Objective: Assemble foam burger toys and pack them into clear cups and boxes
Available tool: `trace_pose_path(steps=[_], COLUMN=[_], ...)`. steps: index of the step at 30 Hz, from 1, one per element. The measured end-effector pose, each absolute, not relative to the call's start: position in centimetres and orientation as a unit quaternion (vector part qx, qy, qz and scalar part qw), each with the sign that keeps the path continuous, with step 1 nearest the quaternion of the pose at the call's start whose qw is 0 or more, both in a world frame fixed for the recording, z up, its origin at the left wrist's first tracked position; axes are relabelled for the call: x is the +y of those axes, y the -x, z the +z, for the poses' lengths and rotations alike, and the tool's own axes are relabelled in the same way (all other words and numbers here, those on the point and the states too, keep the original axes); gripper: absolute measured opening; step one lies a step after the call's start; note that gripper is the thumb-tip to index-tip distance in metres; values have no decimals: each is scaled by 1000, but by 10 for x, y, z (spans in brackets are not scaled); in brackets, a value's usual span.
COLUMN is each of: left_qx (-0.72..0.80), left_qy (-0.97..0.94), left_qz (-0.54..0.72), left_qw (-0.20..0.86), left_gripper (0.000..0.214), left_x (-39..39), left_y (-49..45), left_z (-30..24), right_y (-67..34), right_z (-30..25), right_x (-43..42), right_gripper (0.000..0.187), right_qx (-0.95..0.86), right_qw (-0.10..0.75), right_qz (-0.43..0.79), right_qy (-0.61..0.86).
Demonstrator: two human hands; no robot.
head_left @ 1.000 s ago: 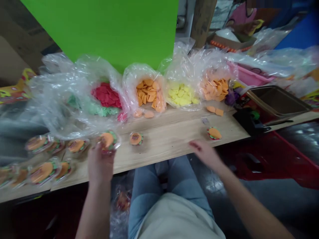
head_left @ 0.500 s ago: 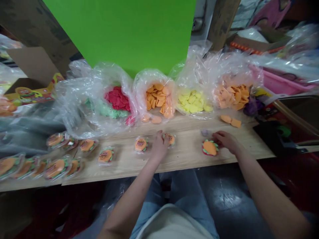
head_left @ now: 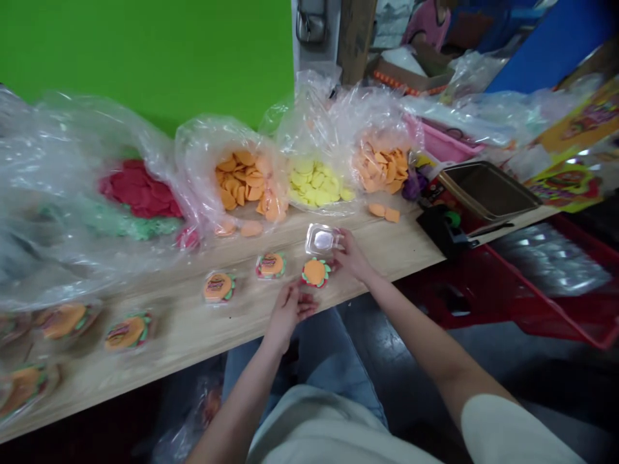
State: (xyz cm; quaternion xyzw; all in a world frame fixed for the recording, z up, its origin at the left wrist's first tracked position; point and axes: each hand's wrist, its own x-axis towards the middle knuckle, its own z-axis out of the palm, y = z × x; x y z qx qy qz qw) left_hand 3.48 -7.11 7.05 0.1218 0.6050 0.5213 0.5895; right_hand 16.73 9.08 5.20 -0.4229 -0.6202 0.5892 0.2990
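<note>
My right hand [head_left: 351,256] pinches the right edge of a small clear plastic box [head_left: 320,239], which is tilted on the table behind a loose toy burger [head_left: 316,272]. This burger has an orange bun top with green and red layers showing around its rim. My left hand [head_left: 289,310] is just in front of the burger at its lower left, fingers apart and slightly curled, holding nothing. Left of it stand a boxed burger [head_left: 271,265] and another boxed burger [head_left: 219,287], each with printing on the top.
Behind, clear bags hold red pieces [head_left: 140,189], orange pieces [head_left: 244,180], yellow pieces [head_left: 316,182] and more orange pieces [head_left: 382,167]. More boxed burgers [head_left: 128,331] line the left. A black object [head_left: 442,229] and a brown-lidded tub [head_left: 488,190] stand right; a red crate [head_left: 546,322] is below.
The view has swung right. My left hand has left a boxed burger and come beside the loose one. My right hand now has the clear box raised behind that burger.
</note>
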Motion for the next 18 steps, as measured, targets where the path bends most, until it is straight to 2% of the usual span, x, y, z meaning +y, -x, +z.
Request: trace_pose_path(steps=[4,8,11,15,18], left_qx=[594,589,584,595,621], left_qy=[-95,-97,-112,-137,-158], left_qz=[550,548,542,536,540], left_qw=[579,586,594,583,545], left_gripper=[17,18,21,31,31], left_x=[-61,-61,-64,-63,-55], left_y=[-38,-34,-34,-35,-35], left_z=[62,61,61,60,56], right_y=[-185,-208,-217,-214,-207], right_z=[53,55,48,36,37], right_x=[59,29,11,-3,-7], right_gripper=[42,43,48,54,57], right_qx=[-755,-893,-927,-923,-923], right_qw=[341,291,258,273,269], right_qz=[427,275,228,211,211], right_qy=[362,206,151,172,174])
